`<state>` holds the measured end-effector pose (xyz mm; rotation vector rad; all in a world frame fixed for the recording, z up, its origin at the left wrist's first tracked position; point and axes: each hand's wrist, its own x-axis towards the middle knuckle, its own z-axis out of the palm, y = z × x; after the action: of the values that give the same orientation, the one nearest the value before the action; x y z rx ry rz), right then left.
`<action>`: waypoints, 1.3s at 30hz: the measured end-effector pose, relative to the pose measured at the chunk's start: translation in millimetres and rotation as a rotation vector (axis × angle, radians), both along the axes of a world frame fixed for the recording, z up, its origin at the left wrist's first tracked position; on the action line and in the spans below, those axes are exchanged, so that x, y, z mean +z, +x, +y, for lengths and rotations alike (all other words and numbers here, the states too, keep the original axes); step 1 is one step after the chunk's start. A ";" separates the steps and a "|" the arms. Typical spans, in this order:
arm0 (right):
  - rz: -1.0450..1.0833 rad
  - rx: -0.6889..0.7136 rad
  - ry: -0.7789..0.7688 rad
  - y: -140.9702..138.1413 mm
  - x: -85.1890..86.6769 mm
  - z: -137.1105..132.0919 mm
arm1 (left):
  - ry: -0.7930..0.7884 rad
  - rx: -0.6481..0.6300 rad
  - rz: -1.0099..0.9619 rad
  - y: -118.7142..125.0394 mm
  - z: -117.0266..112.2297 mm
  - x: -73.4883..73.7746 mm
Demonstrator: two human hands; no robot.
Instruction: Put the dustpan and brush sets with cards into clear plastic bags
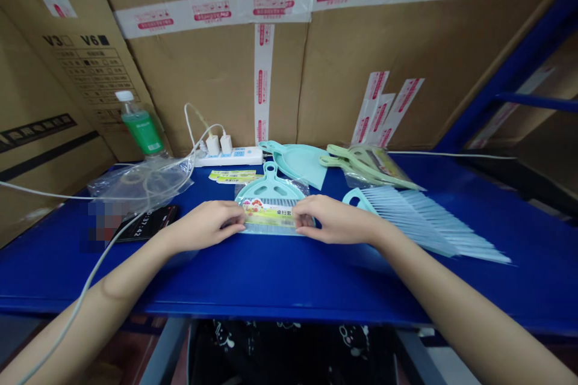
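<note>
L hand (212, 224): fingers pinch L edge of bagged dustpan set (266, 213), flat on desk (271, 280) btwn hands, abt equally near both; long axis runs away, handle (270, 178) at far end. R hand (332, 219): fingers pinch R edge.

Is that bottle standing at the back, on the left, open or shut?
Shut, it seems: the bottle has a white cap sitting on its neck.

Blue table (289, 280) carries 1 wrapped dustpan set (270, 210); brushes (415, 219); teal dustpans (301, 163); power strip (246, 156); phone (149, 225).
</note>
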<state>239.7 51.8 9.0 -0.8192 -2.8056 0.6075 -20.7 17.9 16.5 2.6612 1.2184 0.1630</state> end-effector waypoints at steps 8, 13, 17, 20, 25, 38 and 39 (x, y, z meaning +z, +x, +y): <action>0.001 0.011 0.011 -0.9 0.4 0.1 | 0.014 -0.004 0.005 -0.1 1.9 -3.1; -0.005 -0.001 0.009 -0.5 0.7 -0.2 | 0.001 0.013 -0.004 0.0 1.7 -3.8; -0.002 -0.006 0.009 -0.3 0.4 0.1 | -0.002 -0.001 -0.042 0.1 -0.1 -3.0; 0.005 -0.005 0.002 -0.6 0.4 -0.2 | -0.010 -0.021 -0.065 -0.2 -0.1 -2.5; -0.009 -0.009 0.002 -1.2 1.4 -0.7 | -0.037 -0.035 -0.080 0.1 1.1 -1.0; -0.003 -0.013 0.004 -1.0 0.9 0.3 | -0.035 -0.010 -0.085 0.2 0.1 -2.0; 0.000 -0.015 0.000 -1.0 0.7 0.4 | -0.032 -0.010 -0.080 0.2 0.1 -2.1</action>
<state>238.7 52.2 9.7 -0.8400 -2.7963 0.6054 -20.5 18.0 14.4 2.6058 1.1736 0.2439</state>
